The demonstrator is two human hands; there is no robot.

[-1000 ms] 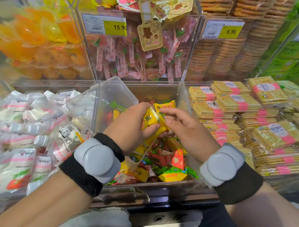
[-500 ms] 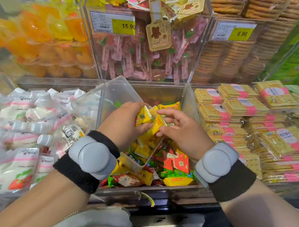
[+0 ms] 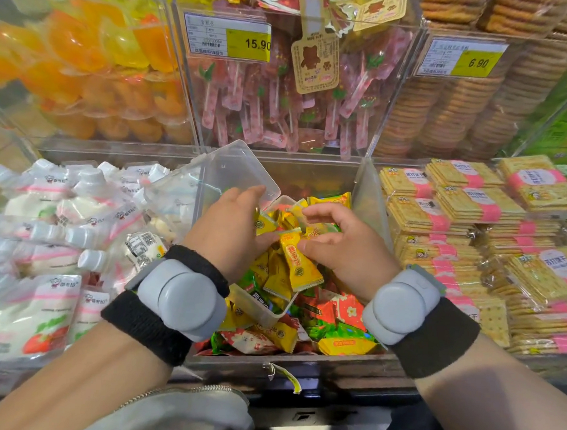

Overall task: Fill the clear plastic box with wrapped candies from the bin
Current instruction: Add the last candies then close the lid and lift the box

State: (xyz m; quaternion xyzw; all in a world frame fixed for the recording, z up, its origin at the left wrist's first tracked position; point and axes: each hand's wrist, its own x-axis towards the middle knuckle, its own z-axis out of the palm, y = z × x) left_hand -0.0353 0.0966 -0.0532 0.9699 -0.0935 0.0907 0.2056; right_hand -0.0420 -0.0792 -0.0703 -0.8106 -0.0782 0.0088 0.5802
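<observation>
The clear plastic box [image 3: 265, 313] hangs tilted over the candy bin [image 3: 301, 362], its hinged lid [image 3: 238, 174] standing open behind. My left hand [image 3: 229, 225] grips the box from the left, thumb across its mouth. Yellow wrapped candies [image 3: 273, 279] fill the box, and one long yellow candy [image 3: 301, 264] sticks out on top. My right hand [image 3: 345, 246] hovers at the box's mouth with loosely curved fingers. Its thumb touches the long candy. Mixed red, green and yellow wrapped candies [image 3: 343, 311] lie in the bin below.
White drink pouches [image 3: 64, 224] fill the bin to the left, stacked cracker packs [image 3: 470, 223] the one to the right. Clear upper bins hold orange jelly cups [image 3: 87, 69], pink lollipops [image 3: 280, 110] and round biscuits [image 3: 459, 102]. A grey bag [image 3: 182, 412] hangs below.
My right hand has spread its fingers and let the yellow candies drop into the box. Both hands and the box have sunk a little toward the bin.
</observation>
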